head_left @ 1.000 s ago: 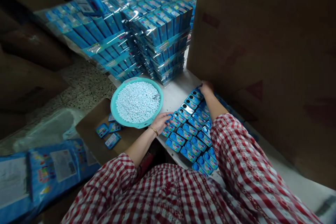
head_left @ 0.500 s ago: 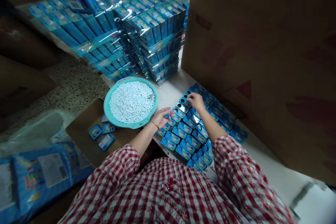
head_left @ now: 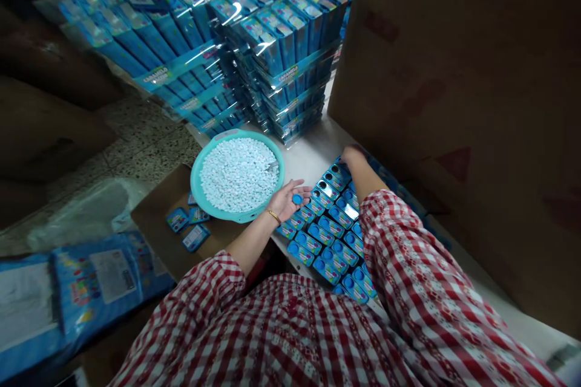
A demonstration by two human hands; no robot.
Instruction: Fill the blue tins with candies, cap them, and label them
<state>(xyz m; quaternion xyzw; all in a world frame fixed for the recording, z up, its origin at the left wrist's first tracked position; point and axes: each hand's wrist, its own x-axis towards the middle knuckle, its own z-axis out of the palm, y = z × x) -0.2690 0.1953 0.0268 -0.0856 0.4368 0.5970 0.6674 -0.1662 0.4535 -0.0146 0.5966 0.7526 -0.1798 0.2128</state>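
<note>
My left hand [head_left: 285,201] rests palm up beside the bowl, fingers loosely spread, with a small round blue cap [head_left: 297,199] lying on it. My right hand [head_left: 353,156] reaches over the far end of the rows of small blue tins [head_left: 331,226]. Its fingers are mostly hidden behind the hand, and what they touch cannot be made out. Several tins along the left far edge show a dark round opening [head_left: 328,176]; nearer ones carry blue round caps. A turquoise bowl [head_left: 196,188] full of small white candies [head_left: 238,172] stands left of my left hand.
Tall stacks of plastic-wrapped blue packs [head_left: 290,72] rise behind the bowl. A large cardboard box [head_left: 431,84] walls off the right side. At lower left are an open carton [head_left: 158,199] with several blue packs and a printed blue bag [head_left: 104,290].
My right hand has moved away from me, to the far edge of the tins. My left palm has opened more, showing the blue cap plainly. The whole view has shifted a little.
</note>
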